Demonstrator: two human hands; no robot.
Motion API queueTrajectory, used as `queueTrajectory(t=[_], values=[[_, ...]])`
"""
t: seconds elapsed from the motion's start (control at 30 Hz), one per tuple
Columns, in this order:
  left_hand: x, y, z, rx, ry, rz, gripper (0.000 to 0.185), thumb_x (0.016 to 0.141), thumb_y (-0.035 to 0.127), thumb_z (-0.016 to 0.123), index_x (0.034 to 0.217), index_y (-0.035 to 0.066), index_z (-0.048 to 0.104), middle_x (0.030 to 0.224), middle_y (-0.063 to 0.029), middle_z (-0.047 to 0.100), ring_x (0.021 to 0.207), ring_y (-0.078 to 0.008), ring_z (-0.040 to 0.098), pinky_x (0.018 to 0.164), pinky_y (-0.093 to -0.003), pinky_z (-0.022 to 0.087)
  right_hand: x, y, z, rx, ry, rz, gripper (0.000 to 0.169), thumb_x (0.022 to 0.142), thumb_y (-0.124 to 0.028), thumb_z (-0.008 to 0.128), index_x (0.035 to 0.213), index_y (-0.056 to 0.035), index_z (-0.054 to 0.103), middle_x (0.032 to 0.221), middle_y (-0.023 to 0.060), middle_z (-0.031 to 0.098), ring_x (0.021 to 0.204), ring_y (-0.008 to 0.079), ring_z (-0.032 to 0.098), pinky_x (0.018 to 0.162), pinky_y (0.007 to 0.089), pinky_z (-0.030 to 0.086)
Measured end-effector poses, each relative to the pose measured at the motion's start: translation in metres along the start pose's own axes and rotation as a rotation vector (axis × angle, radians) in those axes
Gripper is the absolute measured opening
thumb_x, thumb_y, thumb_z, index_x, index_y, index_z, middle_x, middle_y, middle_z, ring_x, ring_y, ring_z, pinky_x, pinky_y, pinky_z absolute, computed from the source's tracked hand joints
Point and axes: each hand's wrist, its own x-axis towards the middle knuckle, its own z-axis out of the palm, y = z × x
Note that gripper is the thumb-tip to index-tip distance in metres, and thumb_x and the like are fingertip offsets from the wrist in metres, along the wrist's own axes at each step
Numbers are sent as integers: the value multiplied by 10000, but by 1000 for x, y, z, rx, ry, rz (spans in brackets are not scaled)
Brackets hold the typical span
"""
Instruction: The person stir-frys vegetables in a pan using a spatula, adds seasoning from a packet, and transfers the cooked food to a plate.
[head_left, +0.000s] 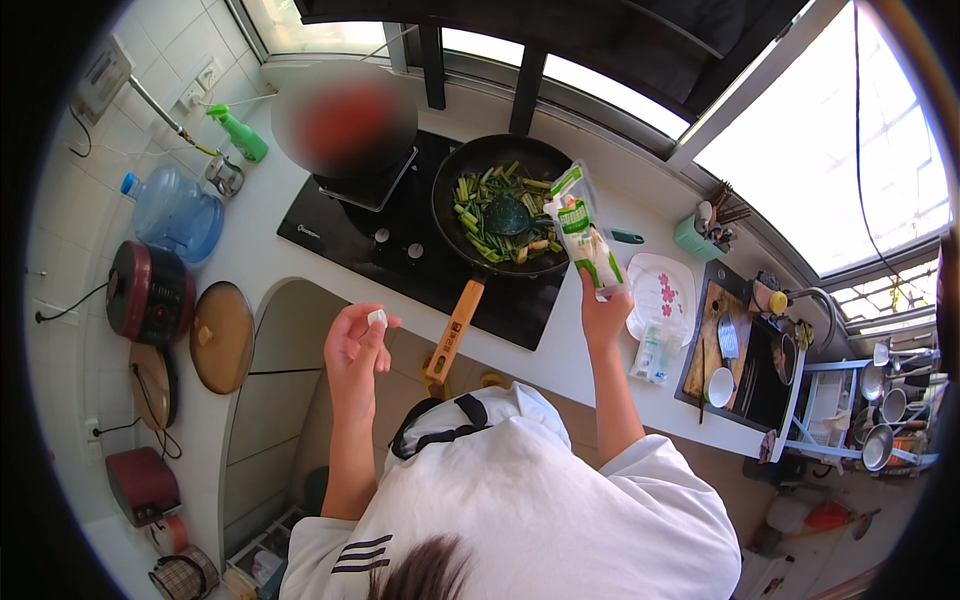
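Observation:
Pinched between thumb and fingers, a small white cap (377, 318) sits in my left hand (358, 341), raised left of the wooden pan handle (456, 330). My right hand (606, 304) grips the lower end of a green-and-white plastic pouch (581, 229), which bears writing. The pouch's upper end overlaps the right rim of a black frying pan (444, 225) in this view. Chopped green stalk vegetables (480, 187) lie in the pan. Among them rests the head of a dark green spatula (507, 215), its handle tip showing beyond the pouch.
The pan stands on a black cooktop (352, 225), with a blurred round vessel (345, 120) at its left. Right of it are a flowered plate (645, 274), a clear packet (656, 352) and a cutting board (712, 322). A water jug (180, 214) and cooker (150, 292) stand left.

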Motion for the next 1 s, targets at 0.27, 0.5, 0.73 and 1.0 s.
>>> queueTrajectory(t=[0.27, 0.5, 0.73, 1.0], values=[[-1, 1, 3, -27, -23, -2, 169, 918, 126, 587, 1064, 44, 570, 945, -95, 656, 520, -22, 393, 495, -176, 364, 2, -4, -5, 44, -1, 46, 247, 808, -83, 712, 1021, 19, 639, 817, 123, 677, 709, 202, 652, 662, 288, 503], [-6, 2, 8, -17, -40, -10, 190, 915, 141, 600, 1077, 44, 572, 982, -105, 662, 515, -21, 400, 492, -176, 365, -9, 13, -11, -21, 11, 157, 252, 810, -103, 722, 999, 42, 639, 780, 100, 675, 680, 136, 617, 614, 267, 486], [-4, 1, 16, 19, -83, -25, 193, 938, 175, 563, 1088, 54, 573, 1008, -94, 646, 502, -22, 391, 491, -191, 360, -13, 23, -21, 1076, 158, 869, 345, 878, -87, 649, 1190, -28, 513, 1103, 75, 624, 951, 160, 631, 822, 298, 551], [10, 19, 52, -177, -183, -31, 214, 907, 195, 633, 1055, 42, 612, 940, -50, 640, 510, -20, 401, 500, -196, 364, -19, -56, -50, 1497, -354, 982, 280, 928, -94, 570, 1199, -64, 506, 1136, 59, 614, 1020, 157, 617, 835, 285, 524]])
